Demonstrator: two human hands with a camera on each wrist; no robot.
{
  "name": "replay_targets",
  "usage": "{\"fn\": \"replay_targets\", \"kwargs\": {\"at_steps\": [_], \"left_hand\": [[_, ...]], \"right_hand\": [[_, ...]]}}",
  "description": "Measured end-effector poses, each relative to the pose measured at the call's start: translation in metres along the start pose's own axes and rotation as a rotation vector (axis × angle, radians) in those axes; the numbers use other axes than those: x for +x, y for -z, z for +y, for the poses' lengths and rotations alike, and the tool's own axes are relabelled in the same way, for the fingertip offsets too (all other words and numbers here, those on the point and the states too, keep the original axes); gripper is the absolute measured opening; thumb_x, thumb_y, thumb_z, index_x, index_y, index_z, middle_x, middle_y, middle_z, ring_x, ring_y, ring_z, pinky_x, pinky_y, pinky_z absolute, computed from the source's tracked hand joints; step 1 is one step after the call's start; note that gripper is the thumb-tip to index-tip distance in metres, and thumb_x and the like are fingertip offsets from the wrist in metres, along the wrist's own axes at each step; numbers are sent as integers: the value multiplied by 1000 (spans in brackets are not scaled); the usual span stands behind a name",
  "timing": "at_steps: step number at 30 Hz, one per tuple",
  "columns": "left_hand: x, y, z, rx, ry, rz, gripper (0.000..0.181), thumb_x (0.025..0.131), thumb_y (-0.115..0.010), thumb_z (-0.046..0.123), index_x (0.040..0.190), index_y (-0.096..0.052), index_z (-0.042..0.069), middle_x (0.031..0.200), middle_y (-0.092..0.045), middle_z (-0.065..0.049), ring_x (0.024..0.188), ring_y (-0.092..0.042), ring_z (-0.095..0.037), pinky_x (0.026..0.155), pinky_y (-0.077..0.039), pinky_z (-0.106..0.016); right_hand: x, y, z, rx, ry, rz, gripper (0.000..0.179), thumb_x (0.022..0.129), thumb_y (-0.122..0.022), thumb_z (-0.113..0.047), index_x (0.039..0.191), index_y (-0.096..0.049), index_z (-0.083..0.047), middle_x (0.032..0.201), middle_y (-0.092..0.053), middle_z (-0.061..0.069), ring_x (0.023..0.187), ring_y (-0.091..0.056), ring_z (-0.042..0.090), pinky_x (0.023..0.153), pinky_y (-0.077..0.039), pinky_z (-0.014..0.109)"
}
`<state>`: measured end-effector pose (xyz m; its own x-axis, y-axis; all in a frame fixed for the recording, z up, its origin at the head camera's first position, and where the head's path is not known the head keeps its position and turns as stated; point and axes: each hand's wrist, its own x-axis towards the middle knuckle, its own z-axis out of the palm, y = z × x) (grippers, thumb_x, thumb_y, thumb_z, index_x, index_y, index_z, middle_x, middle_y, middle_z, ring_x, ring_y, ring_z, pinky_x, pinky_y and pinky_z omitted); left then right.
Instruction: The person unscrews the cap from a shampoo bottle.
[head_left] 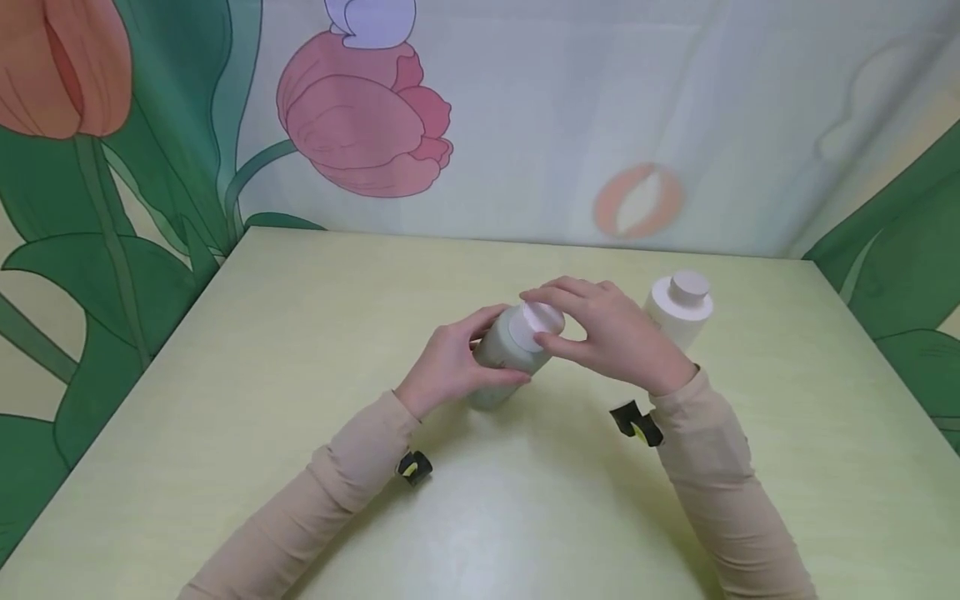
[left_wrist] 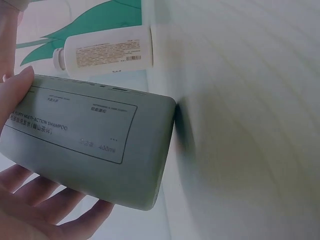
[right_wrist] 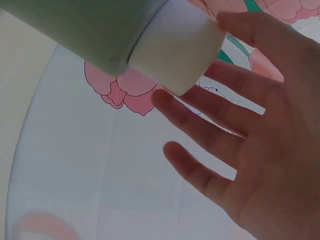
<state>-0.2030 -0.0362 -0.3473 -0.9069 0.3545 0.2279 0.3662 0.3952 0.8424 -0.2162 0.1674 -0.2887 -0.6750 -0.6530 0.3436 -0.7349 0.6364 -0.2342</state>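
Note:
A grey-green shampoo bottle [head_left: 492,353] leans to the right over the middle of the table. My left hand [head_left: 447,364] grips its body, thumb on the near side and fingers on the far side. Printed text on the shampoo bottle [left_wrist: 85,130] shows in the left wrist view, where its lower edge is close to the tabletop; whether it touches cannot be told. At the top, my right hand [head_left: 611,333] holds the white cap [head_left: 536,323] between thumb and fingers. The right wrist view has the thumb against the cap [right_wrist: 175,47], with some fingertips hidden behind it.
Behind the right hand a white bottle [head_left: 681,310] with a narrower round cap stands upright, partly covered by that hand. The pale yellow-green table [head_left: 337,308] ends at a flower-printed curtain [head_left: 525,125]. Each wrist bears a small black device [head_left: 637,423].

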Motion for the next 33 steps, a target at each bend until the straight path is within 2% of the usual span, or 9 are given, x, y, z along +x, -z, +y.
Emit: {"fn": "replay_targets", "kwargs": {"at_steps": [1, 4, 8, 11, 17, 22, 25, 29, 33], "left_hand": [[0, 0, 0, 5, -3, 0, 64, 64, -80, 20, 121, -51, 20, 113, -60, 0, 103, -58, -18, 88, -46, -35], [4, -4, -13, 33, -16, 5, 65, 64, -80, 27, 121, -50, 26, 112, -60, 6, 102, -58, -13, 87, -47, -33], [9, -11, -30, 65, -34, 12, 67, 61, -80, 38, 120, -48, 36, 110, -58, 13, 99, -57, -7, 85, -47, -30], [9, -11, -30, 63, -42, 12, 68, 61, -79, 39, 121, -47, 37, 111, -58, 13, 100, -56, -7, 85, -47, -30], [10, -10, -30, 48, -33, 15, 68, 60, -80, 39, 121, -47, 36, 111, -59, 11, 100, -57, -8, 85, -47, -31], [9, -9, -30, 52, -29, 10, 67, 61, -79, 39, 121, -48, 34, 111, -59, 11, 100, -58, -9, 85, -48, -31], [9, -9, -30, 54, -22, 11, 66, 62, -79, 37, 120, -49, 33, 110, -59, 11, 100, -58, -9, 84, -48, -31], [9, -8, -30, 48, -17, 12, 67, 61, -80, 36, 120, -48, 33, 111, -59, 10, 100, -59, -10, 85, -48, -31], [10, -7, -29, 45, -17, 5, 69, 61, -80, 39, 121, -48, 34, 112, -59, 10, 102, -58, -10, 86, -48, -32]], "right_hand": [[0, 1, 0, 1, -16, -1, 45, 81, -64, -33, 122, -53, -17, 111, -60, -3, 97, -57, 11, 82, -39, 37], [-1, 2, 0, -2, -64, 9, 52, 79, -64, -40, 124, -51, -19, 108, -61, -5, 93, -57, 10, 84, -37, 36], [-2, 1, 2, -10, -83, 22, 43, 79, -64, -41, 115, -58, -18, 97, -64, -7, 83, -57, 8, 80, -35, 33], [-2, 3, 2, -16, -53, 19, 37, 80, -64, -37, 110, -61, -17, 95, -64, -6, 81, -57, 8, 79, -35, 33], [-3, 5, 2, 6, 14, -39, 39, 82, -59, -23, 120, -57, -17, 113, -61, 0, 99, -58, 13, 84, -35, 35], [-3, 5, 2, 13, 7, -62, 50, 84, -60, -32, 130, -45, -23, 122, -56, -2, 109, -54, 13, 88, -36, 37], [-3, 5, 3, 18, -10, -45, 55, 82, -61, -40, 132, -41, -25, 118, -55, -6, 105, -54, 10, 87, -36, 36], [-2, 4, 4, 1, -25, 3, 46, 79, -63, -41, 119, -53, -21, 103, -58, -8, 91, -55, 7, 79, -37, 31], [-1, 5, 4, -9, 1, 15, 37, 79, -65, -36, 111, -58, -18, 100, -58, -8, 88, -55, 7, 74, -38, 29]]}}
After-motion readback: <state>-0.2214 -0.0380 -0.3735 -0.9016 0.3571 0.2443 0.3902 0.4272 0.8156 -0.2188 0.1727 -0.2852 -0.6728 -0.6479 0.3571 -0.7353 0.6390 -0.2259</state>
